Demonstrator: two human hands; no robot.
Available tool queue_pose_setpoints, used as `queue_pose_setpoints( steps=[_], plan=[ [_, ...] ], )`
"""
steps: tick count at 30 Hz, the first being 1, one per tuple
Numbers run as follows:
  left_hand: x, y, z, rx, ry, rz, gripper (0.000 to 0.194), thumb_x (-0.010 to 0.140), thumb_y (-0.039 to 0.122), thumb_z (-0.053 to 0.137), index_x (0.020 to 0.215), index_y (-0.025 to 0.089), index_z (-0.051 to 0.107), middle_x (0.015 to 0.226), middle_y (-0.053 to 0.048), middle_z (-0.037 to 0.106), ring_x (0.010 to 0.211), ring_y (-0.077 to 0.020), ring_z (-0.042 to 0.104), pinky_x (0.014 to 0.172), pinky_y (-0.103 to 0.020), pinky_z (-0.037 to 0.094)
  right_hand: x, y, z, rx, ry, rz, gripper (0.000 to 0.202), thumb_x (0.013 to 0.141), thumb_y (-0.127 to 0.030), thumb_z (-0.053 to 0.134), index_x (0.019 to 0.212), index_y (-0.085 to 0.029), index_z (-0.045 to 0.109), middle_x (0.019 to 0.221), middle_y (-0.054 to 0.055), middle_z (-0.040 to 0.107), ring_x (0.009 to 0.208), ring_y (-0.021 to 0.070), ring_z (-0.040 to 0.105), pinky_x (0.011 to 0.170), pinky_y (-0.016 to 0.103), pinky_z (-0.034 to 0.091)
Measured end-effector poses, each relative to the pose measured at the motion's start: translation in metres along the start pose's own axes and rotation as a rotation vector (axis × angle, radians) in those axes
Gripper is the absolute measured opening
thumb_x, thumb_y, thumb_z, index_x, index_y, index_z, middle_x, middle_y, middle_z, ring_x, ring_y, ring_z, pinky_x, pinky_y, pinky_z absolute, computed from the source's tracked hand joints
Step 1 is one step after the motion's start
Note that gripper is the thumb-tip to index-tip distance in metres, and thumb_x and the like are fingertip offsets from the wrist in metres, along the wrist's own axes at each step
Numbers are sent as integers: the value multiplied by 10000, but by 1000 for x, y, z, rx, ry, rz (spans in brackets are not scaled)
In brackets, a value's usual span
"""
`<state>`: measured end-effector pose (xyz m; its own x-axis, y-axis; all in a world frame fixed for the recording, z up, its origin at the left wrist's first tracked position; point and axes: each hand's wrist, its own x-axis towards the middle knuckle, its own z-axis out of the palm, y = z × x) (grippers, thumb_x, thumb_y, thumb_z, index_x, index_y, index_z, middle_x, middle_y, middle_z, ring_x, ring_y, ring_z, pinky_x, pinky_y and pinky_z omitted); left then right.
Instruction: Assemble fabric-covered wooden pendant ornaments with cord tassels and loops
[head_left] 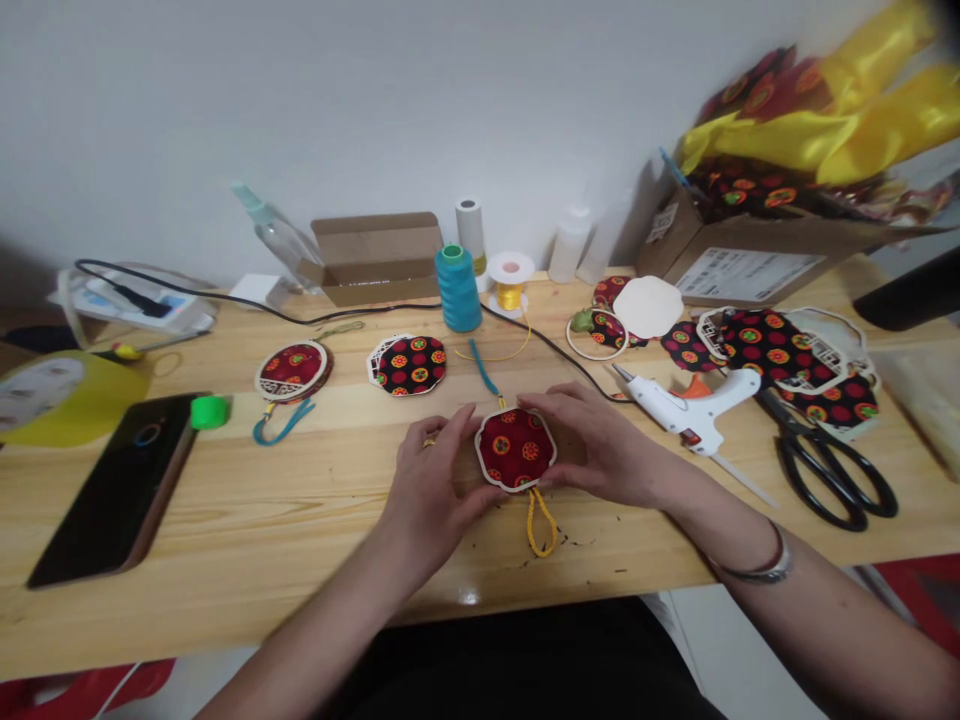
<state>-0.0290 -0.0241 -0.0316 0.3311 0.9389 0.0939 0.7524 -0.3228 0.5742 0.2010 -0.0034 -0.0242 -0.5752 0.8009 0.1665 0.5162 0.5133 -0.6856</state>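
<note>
Between my two hands is a small fabric pendant (517, 447), dark red with orange flowers and a pale scalloped rim. My left hand (439, 475) grips its left edge, thumb at the lower rim. On the opposite side, my right hand (600, 447) pinches the rim between thumb and fingers. A yellow braided loop (541, 525) hangs from the pendant's near end onto the wooden table (315, 560). From the far end runs a teal cord (484, 368). Dark bits of scrap lie around the loop.
Near my right arm lie a white glue gun (694, 405) and black scissors (825, 460). A teal thread cone (457, 288), a yellow cord spool (511, 282) and an open cardboard box (750, 260) stand behind. Leftward are finished-looking pendants (294, 370), a floral piece (409, 365) and a phone (120, 485).
</note>
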Motion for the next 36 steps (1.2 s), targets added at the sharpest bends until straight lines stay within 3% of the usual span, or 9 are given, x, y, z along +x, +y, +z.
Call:
queue_pose_setpoints(
  steps=[9,24,36],
  plan=[
    [-1,2,0,-31,29,17,783,661,428,710,1322,234,337,1216,-69,572,1101,-263,430,941,-437,382,1,-1,1,12,-3,31,705,713,-370,696,1330,-243,380,1193,94,529,1103,243,419,945,429,377],
    [0,1,5,61,14,30,753,683,445,685,1315,200,358,1172,-73,605,1105,-274,436,935,-443,370,1,0,2,-29,-24,11,689,728,-351,687,1330,-240,369,1213,82,520,1107,239,403,956,420,362],
    [0,3,3,5,1,17,756,680,415,695,1315,200,347,1213,-89,581,1103,-282,416,949,-476,348,0,-3,2,0,-18,26,719,730,-330,687,1352,-247,337,1228,102,492,1128,259,398,963,467,363]
  ],
)
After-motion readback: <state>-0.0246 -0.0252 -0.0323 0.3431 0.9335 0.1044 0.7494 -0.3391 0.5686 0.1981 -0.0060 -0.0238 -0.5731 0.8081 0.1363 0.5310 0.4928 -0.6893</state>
